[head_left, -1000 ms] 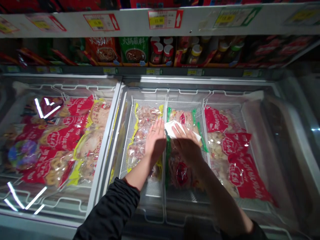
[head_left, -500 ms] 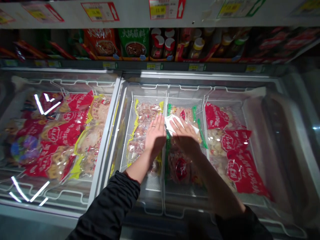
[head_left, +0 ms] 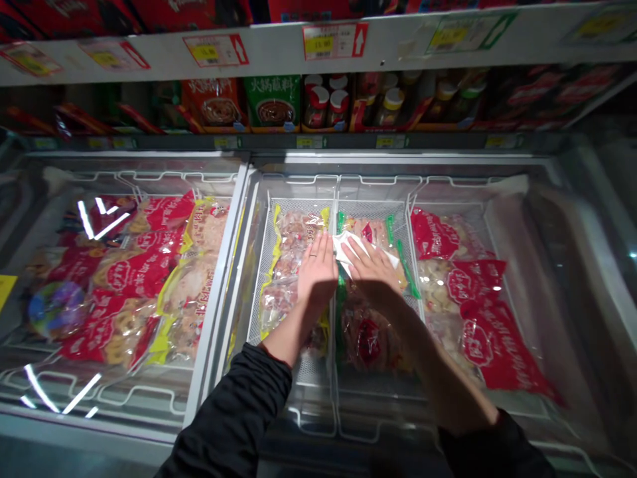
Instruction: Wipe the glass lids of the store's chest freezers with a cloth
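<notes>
My left hand point(head_left: 318, 271) lies flat with its fingers stretched out and a ring on one of them. It appears to rest on the clear lid of the chest freezer point(head_left: 398, 157), above bags of frozen meat with yellow edges point(head_left: 292, 249). Close to its right, my right hand point(head_left: 374, 267) is spread flat over a white cloth point(head_left: 342, 247), pressing it down. Parts of the cloth stick out on both sides of the fingers. Below it are green-edged bags point(head_left: 369, 340). Neither hand has its fingers curled round anything.
Red bags point(head_left: 480, 282) fill the right wire basket. A second freezer section with red and yellow bags point(head_left: 124, 275) stands at the left, behind a frame bar point(head_left: 219, 292). Over the freezer's back edge runs a shelf with sauce packets point(head_left: 273, 103) and jars point(head_left: 391, 106).
My view has tilted up slightly, so more of the upper shelf shows and the freezer sits lower. Both hands and the cloth stay in nearly the same place over the baskets.
</notes>
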The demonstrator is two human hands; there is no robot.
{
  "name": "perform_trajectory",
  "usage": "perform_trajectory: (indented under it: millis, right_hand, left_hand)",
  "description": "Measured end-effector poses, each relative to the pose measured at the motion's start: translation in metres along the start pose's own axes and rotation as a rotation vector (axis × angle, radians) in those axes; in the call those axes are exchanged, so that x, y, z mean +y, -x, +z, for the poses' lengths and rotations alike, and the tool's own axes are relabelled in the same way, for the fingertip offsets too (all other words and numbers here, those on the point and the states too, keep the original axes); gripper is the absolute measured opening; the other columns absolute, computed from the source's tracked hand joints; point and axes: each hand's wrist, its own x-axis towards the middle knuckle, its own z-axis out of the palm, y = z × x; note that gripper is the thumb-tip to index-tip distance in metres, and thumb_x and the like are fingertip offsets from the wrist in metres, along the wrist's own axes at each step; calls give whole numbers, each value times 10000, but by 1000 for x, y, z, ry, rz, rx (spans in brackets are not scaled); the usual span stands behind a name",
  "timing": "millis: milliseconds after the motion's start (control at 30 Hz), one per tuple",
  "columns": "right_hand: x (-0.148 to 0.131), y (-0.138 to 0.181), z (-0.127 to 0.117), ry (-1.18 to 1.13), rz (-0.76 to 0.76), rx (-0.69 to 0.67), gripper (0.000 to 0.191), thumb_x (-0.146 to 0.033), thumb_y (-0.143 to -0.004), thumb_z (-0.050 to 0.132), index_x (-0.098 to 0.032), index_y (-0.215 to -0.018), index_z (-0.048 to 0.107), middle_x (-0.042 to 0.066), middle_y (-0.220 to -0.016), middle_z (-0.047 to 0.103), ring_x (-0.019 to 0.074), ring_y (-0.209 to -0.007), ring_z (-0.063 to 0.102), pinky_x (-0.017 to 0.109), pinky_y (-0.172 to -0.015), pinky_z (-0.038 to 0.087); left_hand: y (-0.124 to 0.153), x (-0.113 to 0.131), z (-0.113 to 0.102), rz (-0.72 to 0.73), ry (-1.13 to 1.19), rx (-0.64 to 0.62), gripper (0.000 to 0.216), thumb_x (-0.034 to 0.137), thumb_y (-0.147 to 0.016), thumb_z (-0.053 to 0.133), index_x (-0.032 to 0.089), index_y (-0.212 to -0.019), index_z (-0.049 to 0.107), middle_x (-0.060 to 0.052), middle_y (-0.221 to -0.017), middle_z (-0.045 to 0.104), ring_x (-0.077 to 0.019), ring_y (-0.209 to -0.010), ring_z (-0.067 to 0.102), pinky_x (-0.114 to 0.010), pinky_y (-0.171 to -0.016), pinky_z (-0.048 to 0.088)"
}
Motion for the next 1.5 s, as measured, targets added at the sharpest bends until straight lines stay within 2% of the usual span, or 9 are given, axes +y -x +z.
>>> perform_trajectory:
  millis: [133, 267, 400, 667, 800, 967, 1133, 1300, 1500]
  right_hand:
    - [28, 11, -3, 25, 92, 21, 588, -337, -1125, 342, -345, -1708, 418, -38, -1770, 397, 264, -1649, 372, 551, -1345, 337]
    - [31, -39, -11, -1, 270, 104, 616, -341, -1135, 261, -231, -1728, 384, 29, -1800, 336, 326, -1672, 309, 607, -1342, 310]
    - [10, -69, -12, -35, 206, 82, 622, -330, -1130, 271, -256, -1741, 354, 19, -1810, 312, 326, -1681, 285, 610, -1352, 282]
    - [27, 1, -10, 25, 96, -78, 598, -362, -1128, 337, -343, -1724, 380, -49, -1804, 317, 253, -1673, 316, 527, -1358, 314]
    - [36, -22, -16, 10, 245, 11, 612, -367, -1134, 288, -276, -1734, 370, 8, -1806, 322, 318, -1680, 290, 601, -1342, 312]
    - [3, -68, -19, -41, 266, 21, 631, -317, -1123, 282, -227, -1746, 336, 15, -1824, 264, 329, -1691, 250, 609, -1364, 255]
    - [-16, -31, -8, -8, 64, -2, 606, -299, -1114, 342, -283, -1716, 410, -27, -1787, 343, 271, -1670, 323, 541, -1365, 303]
    - [15, 2, -2, 43, 244, 68, 610, -288, -1114, 321, -309, -1718, 399, -32, -1781, 360, 273, -1658, 351, 573, -1348, 329]
    - [30, -61, -16, -43, 313, 102, 623, -319, -1123, 281, -289, -1743, 343, 9, -1804, 328, 327, -1674, 305, 641, -1341, 296]
  left_hand:
    - [3, -3, 11, 45, 19, 88, 624, 164, -1083, 362, 75, -1701, 373, -119, -1772, 362, -243, -1666, 328, -467, -1378, 341]
    - [4, -4, 20, 45, 18, 146, 619, 163, -1091, 352, 68, -1702, 368, -138, -1754, 387, -254, -1649, 363, -479, -1370, 362]
    - [2, -5, 18, 43, 35, 119, 646, 156, -1089, 352, 107, -1732, 309, -131, -1760, 384, -261, -1652, 349, -496, -1371, 361]
    - [1, 0, 0, 12, 53, 1, 615, 172, -1092, 371, 77, -1700, 367, -140, -1785, 345, -255, -1672, 299, -451, -1392, 310]
    - [2, 0, 2, 23, 33, 11, 611, 160, -1087, 355, 62, -1690, 375, -146, -1772, 367, -263, -1663, 331, -448, -1394, 300]
    - [1, -3, 7, 34, 9, 23, 623, 153, -1077, 349, 29, -1688, 360, -147, -1775, 353, -257, -1666, 325, -455, -1386, 315]
    - [-1, -3, 7, 14, 11, -14, 621, 164, -1065, 364, 77, -1679, 402, -130, -1769, 372, -248, -1664, 326, -489, -1375, 331]
    - [0, -2, 4, 21, -1, 29, 633, 140, -1056, 365, 113, -1688, 404, -119, -1754, 407, -241, -1650, 360, -464, -1362, 361]
    - [-1, -5, 9, 40, -42, 31, 625, 149, -1061, 350, 76, -1678, 410, -141, -1754, 400, -246, -1651, 357, -478, -1354, 369]
